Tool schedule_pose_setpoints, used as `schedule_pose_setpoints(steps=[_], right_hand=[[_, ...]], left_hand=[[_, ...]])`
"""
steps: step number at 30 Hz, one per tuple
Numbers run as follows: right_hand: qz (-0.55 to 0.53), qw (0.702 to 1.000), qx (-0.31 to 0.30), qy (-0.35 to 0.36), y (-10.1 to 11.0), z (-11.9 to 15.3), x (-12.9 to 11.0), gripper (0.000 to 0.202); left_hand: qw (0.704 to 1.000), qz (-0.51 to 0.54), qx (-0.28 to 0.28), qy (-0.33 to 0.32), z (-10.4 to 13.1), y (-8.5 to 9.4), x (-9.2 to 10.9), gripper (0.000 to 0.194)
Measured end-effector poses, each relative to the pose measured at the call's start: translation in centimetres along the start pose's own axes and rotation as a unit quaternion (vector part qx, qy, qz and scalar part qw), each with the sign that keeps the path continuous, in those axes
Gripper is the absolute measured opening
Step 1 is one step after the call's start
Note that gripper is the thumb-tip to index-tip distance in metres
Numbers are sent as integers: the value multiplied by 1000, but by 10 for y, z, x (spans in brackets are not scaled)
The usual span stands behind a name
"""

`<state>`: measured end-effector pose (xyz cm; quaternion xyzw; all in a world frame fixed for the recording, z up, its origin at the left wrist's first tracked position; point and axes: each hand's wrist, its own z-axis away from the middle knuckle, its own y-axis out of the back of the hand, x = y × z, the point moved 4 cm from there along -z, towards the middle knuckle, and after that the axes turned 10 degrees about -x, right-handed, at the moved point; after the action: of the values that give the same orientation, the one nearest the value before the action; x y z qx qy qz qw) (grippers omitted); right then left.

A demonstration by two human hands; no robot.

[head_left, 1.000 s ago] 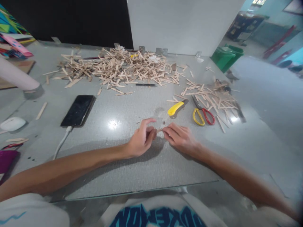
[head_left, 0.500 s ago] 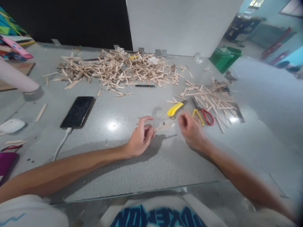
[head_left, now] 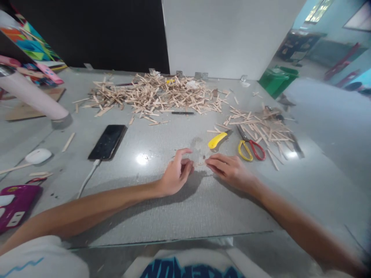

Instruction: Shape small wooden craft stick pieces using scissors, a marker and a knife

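Between my two hands is a thin wooden stick (head_left: 199, 164), low over the grey table. My left hand (head_left: 176, 173) pinches its left end between thumb and fingers, with the index finger curved above. At the other end, my right hand (head_left: 228, 168) has its fingertips closed on the stick, hiding that tip. Just beyond my right hand lies a yellow utility knife (head_left: 217, 140) with its blade out. Scissors (head_left: 245, 150) with one yellow and one red handle lie to the right of the knife.
A large heap of wooden sticks (head_left: 162, 94) spreads along the back, with a smaller pile (head_left: 262, 125) at right. A black pen (head_left: 182, 113) lies before the heap. At left are a phone (head_left: 108, 142) on a cable, a white mouse (head_left: 38, 155) and a purple power strip (head_left: 20, 204).
My right hand has moved in from a loose fist beside the stick and closed its fingers on the right end. My left hand keeps its pinch. The whole view has shifted slightly.
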<state>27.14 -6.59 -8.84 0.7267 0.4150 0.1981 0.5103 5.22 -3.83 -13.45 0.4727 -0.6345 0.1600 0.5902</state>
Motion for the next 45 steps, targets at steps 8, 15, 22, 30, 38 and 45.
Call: schedule_pose_setpoints(steps=[8, 15, 22, 30, 38, 45], right_hand=[[-11, 999, 2, -38, -5, 4, 7, 22], [-36, 997, -9, -68, -10, 4, 11, 25], [-40, 997, 5, -72, -15, 2, 14, 25], [-95, 990, 1, -102, -22, 3, 21, 23], [-71, 992, -79, -74, -24, 1, 18, 23], [-51, 992, -20, -112, -21, 1, 18, 28]], left_hand=[[973, -218, -40, 65, -32, 48, 4, 29], [868, -460, -5, 185, -90, 167, -38, 35], [831, -499, -32, 242, -97, 194, -66, 28], [869, -451, -81, 190, -88, 147, -62, 19], [923, -353, -43, 146, -84, 126, -38, 19], [963, -221, -89, 130, -78, 96, 0, 40]])
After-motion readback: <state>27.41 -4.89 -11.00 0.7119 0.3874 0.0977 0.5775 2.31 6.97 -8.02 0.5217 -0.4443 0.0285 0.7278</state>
